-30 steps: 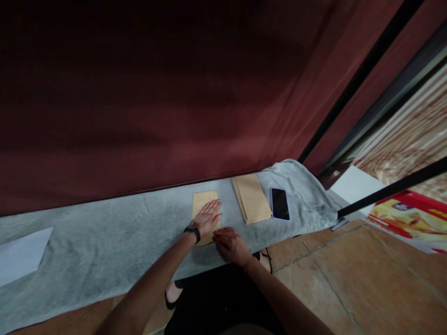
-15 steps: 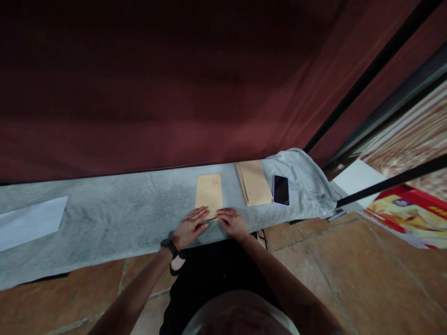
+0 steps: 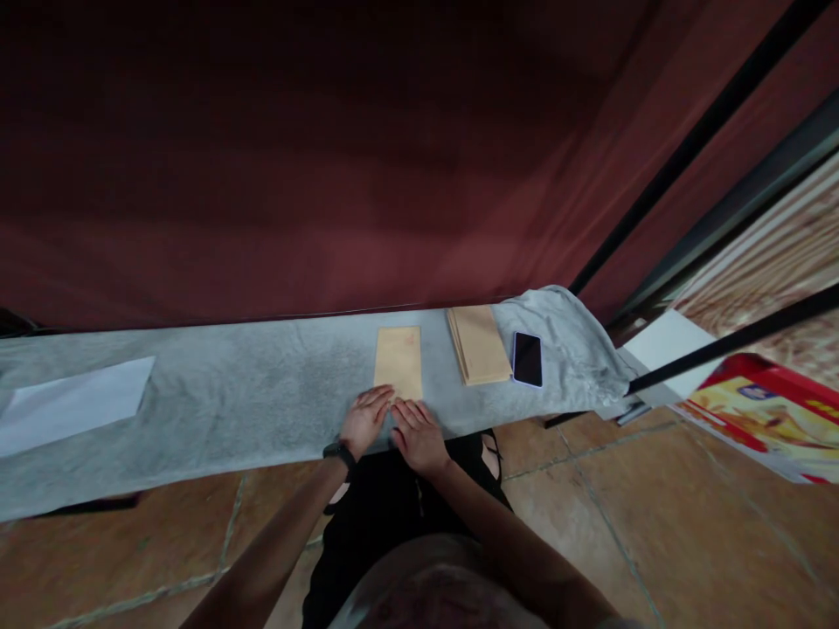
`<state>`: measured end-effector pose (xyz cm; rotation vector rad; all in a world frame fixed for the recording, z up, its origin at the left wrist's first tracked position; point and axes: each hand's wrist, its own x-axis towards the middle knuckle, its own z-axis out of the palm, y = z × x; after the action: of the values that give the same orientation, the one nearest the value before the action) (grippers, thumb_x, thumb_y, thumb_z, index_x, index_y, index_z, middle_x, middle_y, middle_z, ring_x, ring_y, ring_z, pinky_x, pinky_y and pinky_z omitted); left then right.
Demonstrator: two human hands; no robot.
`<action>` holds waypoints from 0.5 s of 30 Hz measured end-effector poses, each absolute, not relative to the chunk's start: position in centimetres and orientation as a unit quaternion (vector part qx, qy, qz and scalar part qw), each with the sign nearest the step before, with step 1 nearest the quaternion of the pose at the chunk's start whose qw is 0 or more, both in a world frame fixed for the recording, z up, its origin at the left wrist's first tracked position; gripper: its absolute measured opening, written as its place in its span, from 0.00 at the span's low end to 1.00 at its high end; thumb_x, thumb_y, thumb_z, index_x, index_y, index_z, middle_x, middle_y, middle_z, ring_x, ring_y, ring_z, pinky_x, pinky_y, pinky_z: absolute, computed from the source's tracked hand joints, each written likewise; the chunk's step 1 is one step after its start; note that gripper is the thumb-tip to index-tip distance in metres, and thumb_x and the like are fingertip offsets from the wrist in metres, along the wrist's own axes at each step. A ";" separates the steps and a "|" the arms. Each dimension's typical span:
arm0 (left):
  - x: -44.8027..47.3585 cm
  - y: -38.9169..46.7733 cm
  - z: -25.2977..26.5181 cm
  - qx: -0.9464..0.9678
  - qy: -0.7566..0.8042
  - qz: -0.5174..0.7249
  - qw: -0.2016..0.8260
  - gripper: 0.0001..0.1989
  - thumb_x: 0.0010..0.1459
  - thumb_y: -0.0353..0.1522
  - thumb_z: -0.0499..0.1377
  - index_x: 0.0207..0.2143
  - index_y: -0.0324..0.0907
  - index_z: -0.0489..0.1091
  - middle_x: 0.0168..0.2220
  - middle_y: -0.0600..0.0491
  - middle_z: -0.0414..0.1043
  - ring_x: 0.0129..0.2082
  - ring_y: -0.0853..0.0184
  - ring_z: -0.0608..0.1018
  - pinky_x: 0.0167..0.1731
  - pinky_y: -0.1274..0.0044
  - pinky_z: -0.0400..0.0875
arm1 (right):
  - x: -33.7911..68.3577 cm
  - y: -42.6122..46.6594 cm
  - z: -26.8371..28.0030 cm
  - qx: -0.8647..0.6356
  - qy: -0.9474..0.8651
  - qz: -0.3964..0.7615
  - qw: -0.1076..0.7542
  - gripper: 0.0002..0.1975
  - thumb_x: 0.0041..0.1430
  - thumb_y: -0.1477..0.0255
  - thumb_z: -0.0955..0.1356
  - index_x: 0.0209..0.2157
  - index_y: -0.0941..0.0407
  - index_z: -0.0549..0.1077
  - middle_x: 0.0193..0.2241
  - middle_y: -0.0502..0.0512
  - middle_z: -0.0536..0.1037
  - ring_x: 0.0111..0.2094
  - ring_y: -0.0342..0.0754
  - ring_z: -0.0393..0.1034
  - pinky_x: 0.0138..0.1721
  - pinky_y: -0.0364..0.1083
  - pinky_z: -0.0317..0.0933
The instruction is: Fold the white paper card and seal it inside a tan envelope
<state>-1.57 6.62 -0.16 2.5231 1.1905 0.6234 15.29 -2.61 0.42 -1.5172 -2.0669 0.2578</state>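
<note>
A tan paper envelope [image 3: 398, 358] lies on the grey cloth in front of me, with faint red print at its upper right corner. My left hand [image 3: 365, 419], with a dark band at the wrist, rests flat on the envelope's near left part. Close beside it, my right hand [image 3: 419, 435] lies with fingers stretched out over the near edge. Both hands cover that near edge, so its fold or flap is hidden. To the right sits a small stack of tan envelopes [image 3: 481, 345].
A phone [image 3: 528, 359] lies right of the stack. White paper sheets [image 3: 75, 404] are at the left on the grey cloth [image 3: 249, 384]. A dark red curtain [image 3: 328, 227] hangs behind. On the right are a black pole [image 3: 734, 349] and a red and yellow box [image 3: 773, 402].
My right hand has slid left along the envelope's near edge, close up to my left hand. The view has shifted slightly; the stack and phone stay in place.
</note>
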 end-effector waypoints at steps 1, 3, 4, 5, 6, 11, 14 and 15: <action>-1.5 6.6 -0.2 0.878 0.410 0.209 0.132 0.21 0.69 0.38 0.44 0.53 0.43 0.72 0.56 0.49 0.73 0.57 0.61 0.73 0.57 0.65 0.67 | 15.3 -2.9 0.2 -0.570 -0.770 0.094 0.271 0.24 0.69 0.67 0.62 0.63 0.58 0.62 0.63 0.61 0.65 0.64 0.55 0.57 0.66 0.58 0.49; -1.2 6.9 -0.1 0.888 0.400 0.193 0.115 0.22 0.69 0.39 0.43 0.55 0.42 0.71 0.58 0.48 0.71 0.58 0.61 0.71 0.58 0.65 0.66 | 15.9 -3.3 -0.1 -0.577 -0.769 0.091 0.259 0.24 0.70 0.67 0.61 0.64 0.58 0.61 0.64 0.60 0.63 0.65 0.54 0.56 0.67 0.58 0.48; -0.8 7.3 0.0 0.895 0.392 0.183 0.110 0.23 0.69 0.40 0.43 0.57 0.42 0.69 0.59 0.47 0.69 0.59 0.61 0.70 0.59 0.65 0.64 | 16.4 -3.4 -0.2 -0.579 -0.769 0.088 0.256 0.23 0.70 0.67 0.60 0.64 0.57 0.61 0.64 0.59 0.63 0.65 0.53 0.56 0.67 0.58 0.48; -0.4 7.9 0.1 0.901 0.384 0.170 0.107 0.24 0.69 0.41 0.43 0.59 0.41 0.67 0.62 0.47 0.66 0.62 0.60 0.67 0.60 0.64 0.62 | 16.9 -3.4 -0.3 -0.578 -0.771 0.085 0.254 0.23 0.70 0.68 0.60 0.64 0.57 0.61 0.64 0.59 0.63 0.65 0.52 0.57 0.67 0.57 0.48; 0.2 8.7 0.2 0.907 0.376 0.154 0.107 0.25 0.69 0.42 0.43 0.61 0.41 0.65 0.64 0.47 0.62 0.64 0.60 0.64 0.62 0.64 0.59 | 17.4 -3.5 -0.3 -0.577 -0.772 0.082 0.252 0.23 0.70 0.68 0.60 0.64 0.57 0.61 0.64 0.59 0.63 0.65 0.52 0.57 0.67 0.57 0.48; 4.6 14.6 0.5 0.929 0.348 0.055 0.112 0.30 0.69 0.43 0.40 0.68 0.38 0.53 0.70 0.47 0.49 0.70 0.60 0.52 0.67 0.64 0.45 | 18.1 -3.5 0.1 -0.574 -0.775 0.070 0.253 0.23 0.70 0.70 0.61 0.64 0.56 0.61 0.63 0.57 0.66 0.64 0.51 0.59 0.66 0.56 0.49; 7.1 17.7 0.5 0.934 0.341 0.045 0.100 0.31 0.69 0.43 0.41 0.69 0.39 0.50 0.71 0.48 0.46 0.70 0.63 0.49 0.68 0.67 0.40 | 17.8 -3.5 0.4 -0.577 -0.774 0.062 0.254 0.24 0.69 0.72 0.61 0.65 0.55 0.59 0.63 0.56 0.65 0.64 0.50 0.59 0.66 0.56 0.49; 7.7 18.4 0.4 0.934 0.340 0.043 0.100 0.31 0.69 0.43 0.41 0.69 0.40 0.49 0.71 0.49 0.47 0.70 0.63 0.49 0.68 0.67 0.40 | 17.8 -3.5 0.5 -0.576 -0.775 0.059 0.255 0.24 0.69 0.72 0.61 0.65 0.54 0.59 0.64 0.56 0.65 0.64 0.50 0.59 0.66 0.55 0.50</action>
<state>7.71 18.40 0.40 2.7626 1.0043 0.1286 17.78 -3.54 0.48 -1.5642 -2.1042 0.1601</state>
